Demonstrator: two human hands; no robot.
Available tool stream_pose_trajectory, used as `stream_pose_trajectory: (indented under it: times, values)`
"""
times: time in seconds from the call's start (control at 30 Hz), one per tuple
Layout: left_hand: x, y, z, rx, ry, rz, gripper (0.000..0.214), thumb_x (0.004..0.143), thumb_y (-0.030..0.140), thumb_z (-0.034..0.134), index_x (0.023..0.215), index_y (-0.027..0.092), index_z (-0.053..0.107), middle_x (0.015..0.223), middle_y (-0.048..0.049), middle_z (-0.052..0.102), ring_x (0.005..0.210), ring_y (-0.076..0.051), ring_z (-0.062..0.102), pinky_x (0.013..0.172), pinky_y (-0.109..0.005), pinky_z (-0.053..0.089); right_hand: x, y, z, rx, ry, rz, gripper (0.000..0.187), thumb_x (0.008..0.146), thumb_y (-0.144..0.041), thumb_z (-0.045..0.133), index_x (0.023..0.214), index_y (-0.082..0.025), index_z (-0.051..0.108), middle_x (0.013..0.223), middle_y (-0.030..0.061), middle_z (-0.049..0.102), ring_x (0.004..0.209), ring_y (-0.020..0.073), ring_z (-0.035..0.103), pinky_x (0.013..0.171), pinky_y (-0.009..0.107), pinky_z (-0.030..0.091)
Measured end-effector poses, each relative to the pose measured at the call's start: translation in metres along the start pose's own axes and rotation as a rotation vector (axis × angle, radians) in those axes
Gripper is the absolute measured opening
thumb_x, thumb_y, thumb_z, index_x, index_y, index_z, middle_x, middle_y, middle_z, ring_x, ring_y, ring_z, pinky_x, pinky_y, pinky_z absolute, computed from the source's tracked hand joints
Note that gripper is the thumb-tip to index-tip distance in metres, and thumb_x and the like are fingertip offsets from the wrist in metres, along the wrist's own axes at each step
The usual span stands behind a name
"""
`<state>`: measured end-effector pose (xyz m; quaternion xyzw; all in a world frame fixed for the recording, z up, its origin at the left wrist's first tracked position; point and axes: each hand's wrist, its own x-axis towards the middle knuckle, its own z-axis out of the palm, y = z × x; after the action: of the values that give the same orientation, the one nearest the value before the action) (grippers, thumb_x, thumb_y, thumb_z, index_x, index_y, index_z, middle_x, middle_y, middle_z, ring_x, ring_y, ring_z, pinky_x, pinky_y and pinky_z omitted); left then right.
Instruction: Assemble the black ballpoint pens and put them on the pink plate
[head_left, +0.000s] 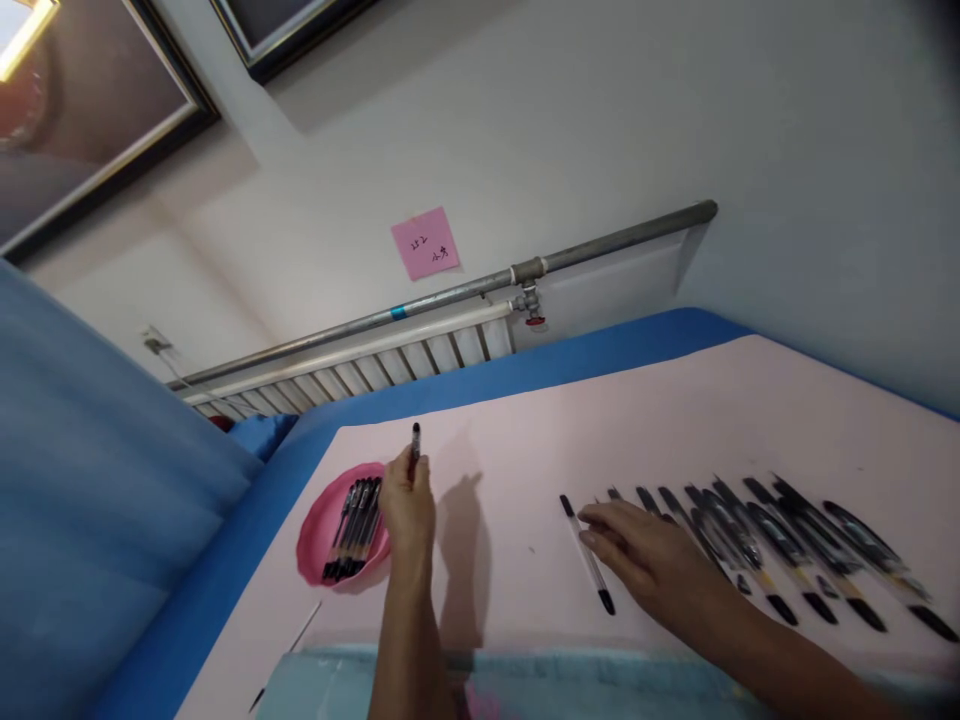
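Observation:
My left hand (409, 505) is closed around a black-capped pen (416, 440), which stands up out of my fingers. It is beside the right rim of a pink dish (311, 520), in which several black-capped pens (354, 530) lie side by side. My right hand (652, 560) hovers low over the table with its fingers stretched out and slightly apart. Its fingertips are at a clear pen barrel with black ends (589, 560); whether they touch it I cannot tell. Behind and right of that hand, several black pen parts (787, 540) are spread in a row, partly hidden by it.
A pale pink sheet (510, 450) covers the blue table (585, 350). One thin refill (306, 625) lies near the front left edge, by a light blue cloth (322, 685). Beyond the table are a radiator (420, 355) and a pipe (622, 240). A blue curtain (97, 480) hangs left.

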<state>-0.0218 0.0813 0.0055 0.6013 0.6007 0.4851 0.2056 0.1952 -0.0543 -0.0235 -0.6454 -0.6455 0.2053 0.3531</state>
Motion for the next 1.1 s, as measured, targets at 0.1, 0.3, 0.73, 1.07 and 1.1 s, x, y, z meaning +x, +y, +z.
stream_pose_trajectory:
  times: [0.1, 0.3, 0.73, 1.07, 1.1]
  values:
    - [0.014, -0.013, -0.025, 0.543, 0.009, 0.007, 0.03, 0.078, 0.028, 0.043, 0.094, 0.016, 0.065, 0.087, -0.013, 0.063, 0.088, -0.026, 0.055, 0.077, -0.036, 0.037, -0.002, -0.003, 0.0, 0.006, -0.042, -0.032, 0.023, 0.086, -0.031, 0.038, 0.093, -0.02, 0.056, 0.085, 0.0069, 0.061, 0.075, 0.0183, 0.057, 0.066, 0.031, 0.044]
    - [0.016, -0.031, -0.033, 0.671, 0.016, -0.168, 0.029, 0.076, 0.029, 0.043, 0.079, 0.013, 0.066, 0.085, -0.0232, 0.063, 0.085, -0.038, 0.057, 0.071, -0.049, 0.037, -0.006, -0.003, 0.001, -0.021, -0.1, -0.076, 0.023, 0.087, -0.026, 0.036, 0.095, -0.02, 0.056, 0.087, 0.0064, 0.06, 0.077, 0.0174, 0.057, 0.066, 0.03, 0.043]
    - [0.017, -0.038, -0.029, 0.765, 0.039, -0.201, 0.026, 0.071, 0.026, 0.047, 0.084, 0.01, 0.063, 0.098, -0.0277, 0.059, 0.094, -0.043, 0.052, 0.074, -0.057, 0.033, -0.008, -0.002, 0.0, -0.133, -0.123, -0.121, 0.021, 0.087, -0.02, 0.034, 0.089, -0.02, 0.055, 0.085, 0.0064, 0.059, 0.074, 0.0172, 0.056, 0.065, 0.03, 0.041]
    - [-0.043, 0.01, 0.049, 0.492, -0.268, 0.391, 0.025, 0.078, 0.024, 0.042, 0.09, 0.016, 0.063, 0.088, -0.0115, 0.059, 0.088, -0.025, 0.053, 0.08, -0.036, 0.04, -0.019, -0.009, 0.021, -0.418, -0.191, -0.003, 0.01, 0.082, -0.017, 0.042, 0.086, -0.018, 0.051, 0.085, 0.0064, 0.058, 0.066, 0.0178, 0.056, 0.053, 0.026, 0.033]
    - [-0.052, 0.014, 0.056, 0.457, -0.309, 0.42, 0.024, 0.078, 0.024, 0.042, 0.089, 0.017, 0.063, 0.088, -0.0109, 0.059, 0.087, -0.024, 0.053, 0.079, -0.036, 0.04, -0.02, -0.01, 0.024, -0.447, -0.186, 0.006, 0.012, 0.081, -0.015, 0.041, 0.088, -0.018, 0.051, 0.086, 0.0068, 0.058, 0.065, 0.0177, 0.056, 0.052, 0.026, 0.033]
